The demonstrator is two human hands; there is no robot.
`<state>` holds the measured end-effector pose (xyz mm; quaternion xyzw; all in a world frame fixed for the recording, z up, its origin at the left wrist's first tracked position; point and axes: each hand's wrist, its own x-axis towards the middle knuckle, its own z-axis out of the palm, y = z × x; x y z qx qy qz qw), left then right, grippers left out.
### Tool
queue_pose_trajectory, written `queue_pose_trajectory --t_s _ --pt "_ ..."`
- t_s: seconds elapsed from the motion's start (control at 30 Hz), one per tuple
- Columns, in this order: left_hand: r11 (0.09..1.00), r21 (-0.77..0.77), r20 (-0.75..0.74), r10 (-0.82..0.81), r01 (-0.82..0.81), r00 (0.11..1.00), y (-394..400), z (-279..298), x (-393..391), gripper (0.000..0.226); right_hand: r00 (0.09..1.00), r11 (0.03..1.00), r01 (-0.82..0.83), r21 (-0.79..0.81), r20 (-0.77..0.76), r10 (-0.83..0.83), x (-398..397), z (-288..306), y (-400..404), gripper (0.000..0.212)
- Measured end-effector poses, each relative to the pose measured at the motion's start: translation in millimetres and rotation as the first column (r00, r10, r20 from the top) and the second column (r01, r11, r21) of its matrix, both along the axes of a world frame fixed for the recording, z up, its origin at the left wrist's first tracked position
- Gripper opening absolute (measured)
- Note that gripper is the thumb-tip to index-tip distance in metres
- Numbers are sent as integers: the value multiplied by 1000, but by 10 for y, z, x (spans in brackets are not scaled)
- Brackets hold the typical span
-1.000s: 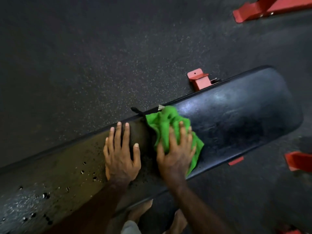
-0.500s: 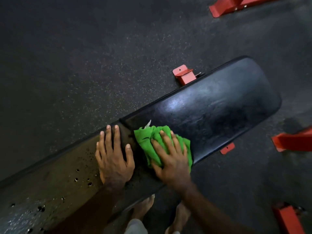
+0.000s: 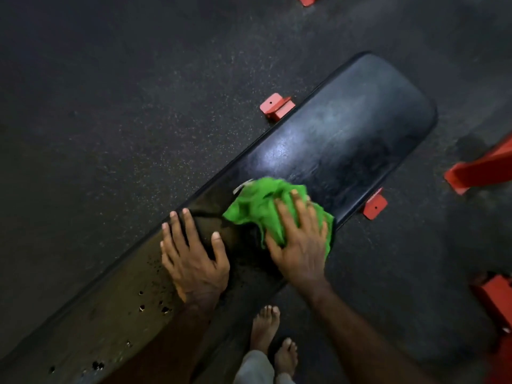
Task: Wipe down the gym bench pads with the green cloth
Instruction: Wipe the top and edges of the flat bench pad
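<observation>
Right hand (image 3: 300, 245) presses the green cloth (image 3: 260, 206) flat on the bench pad (image 3: 346, 139); left hand (image 3: 194, 259) spread.

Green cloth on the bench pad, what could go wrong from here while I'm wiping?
1. The green cloth is bunched under the right hand, so it may smear rather than wipe evenly.
2. The right hand works near the bench pad's near edge; the cloth could slide off.
3. Bare feet stand close beside the bench, near red metal brackets; a stubbed toe seems possible.

Green cloth (image 3: 263, 209), black bench pads (image 3: 346, 145), red frame brackets (image 3: 277, 106).
</observation>
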<state>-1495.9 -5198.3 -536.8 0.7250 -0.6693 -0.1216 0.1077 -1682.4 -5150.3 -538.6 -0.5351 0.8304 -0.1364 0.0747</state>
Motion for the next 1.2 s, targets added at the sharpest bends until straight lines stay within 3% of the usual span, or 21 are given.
queue_pose_trajectory --t_s 0.07,0.1,0.13,0.23,0.3,0.37,0.43,0.53,0.6,0.67,0.73,0.8,0.9,0.93,1.03,1.1,1.13,1.2 --pt "1000 0 11 -2 2 1000 11 -21 4 76 923 926 377 4 81 -376 380 40 -3 68" --pt "1000 -7 11 2 -2 1000 6 -35 12 76 893 898 439 16 97 -439 614 63 16 66" --pt "1000 -17 7 2 -2 1000 3 -52 26 76 912 919 395 23 109 -395 827 70 74 66" --pt "999 -36 1 -15 15 1000 -15 -68 20 75 992 999 -32 -4 121 32 897 54 335 73" --pt "999 -30 7 -12 13 1000 -7 -69 15 75 989 994 -109 -3 101 108 577 -10 379 76" --pt "999 -31 5 -18 19 1000 21 -50 12 75 984 992 127 -15 128 -124 282 -19 283 76" --pt "999 -28 1 -21 22 1000 21 -50 -6 75 882 893 446 -69 205 -425 204 -12 168 72" --pt "999 -44 4 -9 9 1000 22 -61 -7 75 714 735 668 -120 384 -586 618 39 107 70" --pt "997 -71 13 -7 8 1000 27 -73 -21 75 713 750 652 -111 426 -556 907 57 220 71" --pt "997 -79 15 -14 15 1000 32 -82 -16 75 814 839 518 -166 398 -424 875 32 357 71" --pt "998 -63 19 -17 18 1000 18 -92 -7 76 852 864 459 -207 377 -362 553 -46 328 71" --pt "999 -42 26 -19 20 999 29 -93 1 77 777 780 587 -219 423 -466 283 -62 189 73" --pt "998 -34 38 -43 44 998 15 -88 11 78 536 552 817 -165 570 -623 465 44 32 76" --pt "998 -31 37 -46 48 998 15 -91 12 78 520 552 822 -139 578 -629 654 69 81 77" --pt "999 -40 44 -33 34 999 29 -97 7 79 670 743 657 -129 550 -498 1039 111 424 77" --pt "999 -39 46 -36 38 998 26 -100 18 79 758 811 553 -190 519 -395 791 18 466 77" --pt "999 -32 49 -41 42 998 24 -98 28 79 762 798 565 -211 504 -406 606 -22 390 76" --pt "998 -20 47 -53 54 997 25 -101 35 80 646 649 729 -217 530 -549 287 -43 139 74"
